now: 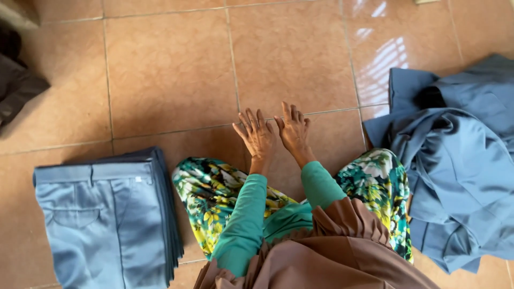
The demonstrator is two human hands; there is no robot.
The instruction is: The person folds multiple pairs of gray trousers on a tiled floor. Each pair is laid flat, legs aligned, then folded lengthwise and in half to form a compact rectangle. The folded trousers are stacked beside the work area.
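I see my left hand (pixel 258 134) and right hand (pixel 293 128) side by side, fingers spread, empty, over the floor (pixel 166 69) mid-frame; folded trousers (pixel 104 219) lower left, loose pile (pixel 460 160) right.

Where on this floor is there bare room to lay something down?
The orange tiled floor lies bare beyond both hands, left hand and right hand. Crowded: folded grey-blue trousers stack at left, rumpled grey-blue garment heap at right.

Glossy orange-brown floor tiles (pixel 166 69) with pale grout lines filled the frame; barred daylight reflected at upper right, and a dark cloth (pixel 16 85) lay at the upper left edge.
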